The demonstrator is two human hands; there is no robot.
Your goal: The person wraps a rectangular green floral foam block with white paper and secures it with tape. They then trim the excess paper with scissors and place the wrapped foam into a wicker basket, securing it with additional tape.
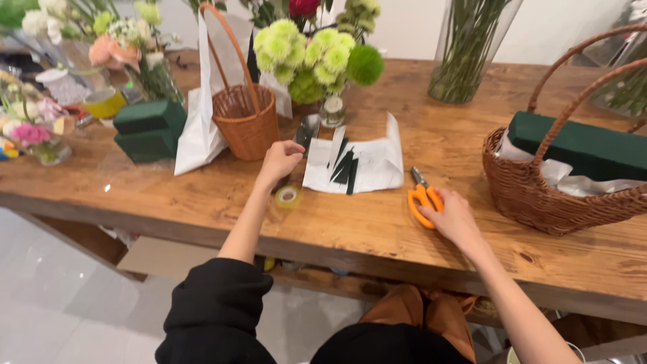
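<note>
Two baskets (246, 125), one scissors (423, 199), two hands (455, 217).

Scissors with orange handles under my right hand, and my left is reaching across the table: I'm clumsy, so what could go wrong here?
The right hand rests on the scissors, whose blades point at the white paper; a careless pull might snag it. The left hand reaches near the small basket and the glass jar of green flowers; a knock could tip either. The tape roll under that forearm could get swept off.
</note>
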